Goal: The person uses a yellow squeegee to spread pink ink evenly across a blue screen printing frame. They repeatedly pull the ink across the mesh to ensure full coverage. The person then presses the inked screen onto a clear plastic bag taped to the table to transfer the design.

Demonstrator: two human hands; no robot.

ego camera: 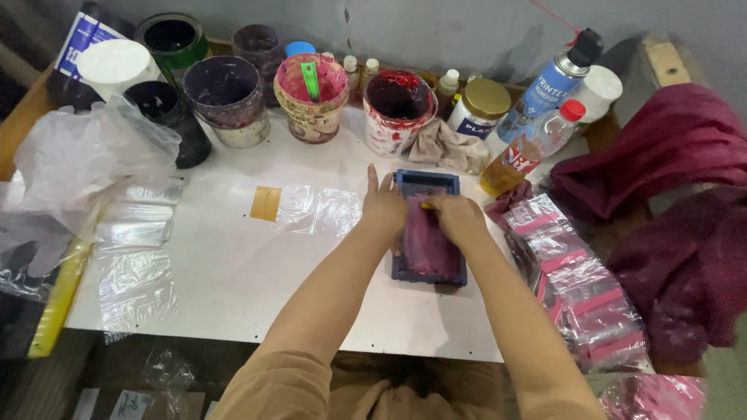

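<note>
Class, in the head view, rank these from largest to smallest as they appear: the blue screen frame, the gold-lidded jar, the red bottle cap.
1. blue screen frame, though it lies nearer the camera
2. gold-lidded jar
3. red bottle cap

Clear bags with pink strips (580, 288) piled at right desk (233, 272) edge, more bottom right (blurred). Blue spray can (548, 84), white-lettered label, back right. Plastic bottle with red cap (533, 148), red-white label, just beside it. Gold-lidded jar (478, 109), blue-white label, back centre. Clear flat bags (319, 210) mid-desk, one with an orange patch (265, 204). Blue-white carton (82, 39) back left.
</note>
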